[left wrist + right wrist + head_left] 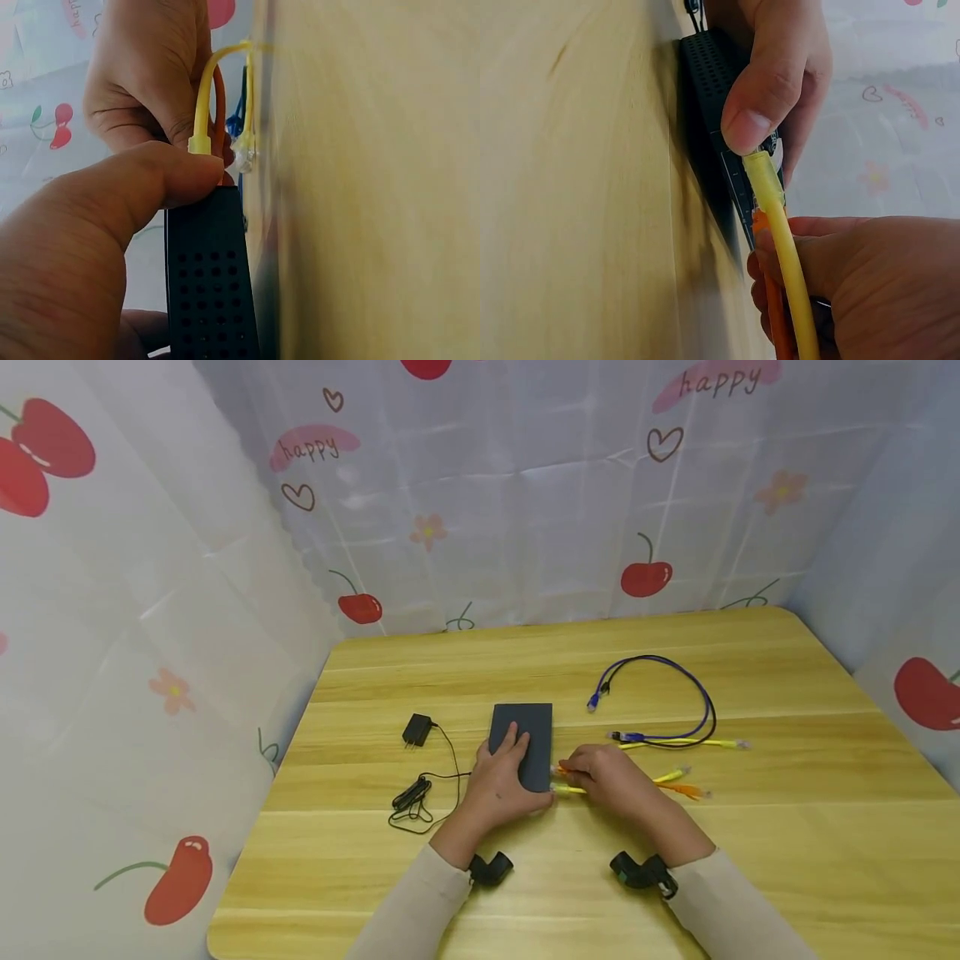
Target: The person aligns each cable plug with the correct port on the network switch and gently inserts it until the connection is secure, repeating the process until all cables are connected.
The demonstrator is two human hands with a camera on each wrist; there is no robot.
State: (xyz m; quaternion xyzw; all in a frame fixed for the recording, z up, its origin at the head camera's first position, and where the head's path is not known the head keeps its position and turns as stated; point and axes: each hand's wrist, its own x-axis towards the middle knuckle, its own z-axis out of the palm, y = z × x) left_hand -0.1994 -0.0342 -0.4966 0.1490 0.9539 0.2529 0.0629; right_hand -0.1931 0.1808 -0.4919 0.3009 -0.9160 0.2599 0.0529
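A dark flat network switch (536, 735) with rows of vent holes lies on the table. My left hand (498, 781) grips it from above, fingers over its top and left side. The left thumb (751, 124) presses at the port side, right by the plug of a yellow network cable (763, 180) that sits at the ports. My right hand (611, 777) pinches an orange network cable (759, 219) near its plug, close beside the yellow one at the switch's port side. The orange plug's tip is partly hidden by fingers and the yellow cable.
Left of the switch lie a black power adapter (417, 730) and its bundled cord (411, 795). A blue cable (686, 672) and a black cable (714, 718) curve at the back right, beside another yellow cable (720, 743). Patterned curtains (510, 527) stand around the wooden table (360, 893).
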